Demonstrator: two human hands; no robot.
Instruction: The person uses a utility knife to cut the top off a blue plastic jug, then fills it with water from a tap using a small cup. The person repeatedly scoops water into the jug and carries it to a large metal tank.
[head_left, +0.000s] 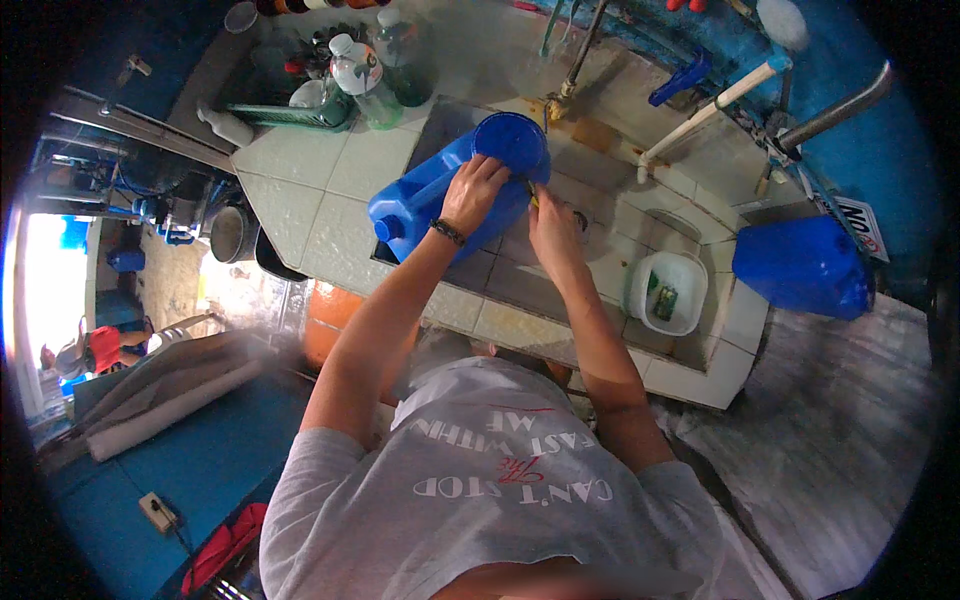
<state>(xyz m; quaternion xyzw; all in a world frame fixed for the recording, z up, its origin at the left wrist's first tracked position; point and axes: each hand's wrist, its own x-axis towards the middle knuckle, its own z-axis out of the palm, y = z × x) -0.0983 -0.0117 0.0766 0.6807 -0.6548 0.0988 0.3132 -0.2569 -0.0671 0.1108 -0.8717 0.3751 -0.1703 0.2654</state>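
Observation:
A blue plastic jug (442, 187) with a side handle and a screw cap (388, 228) lies in the tiled sink (517, 270). Its far end shows a round blue opening or surface (511, 141); which of the two is unclear. My left hand (474, 195) rests on the jug at the near rim of that round part, fingers bent over the edge. Just right of the rim, my right hand (556, 229) is closed around a small tool with a yellow and dark part (533, 195), its tip at the jug. The tool's kind is partly hidden by the fingers.
A white plastic tub (669, 292) with green items sits in the sink's right part. Beyond it stands another blue container (802, 266). Plastic bottles (367, 79) and a green dish rack (292, 114) are at the upper left. A pipe (682, 135) overhangs the sink. Far left, a person (97, 350) is visible.

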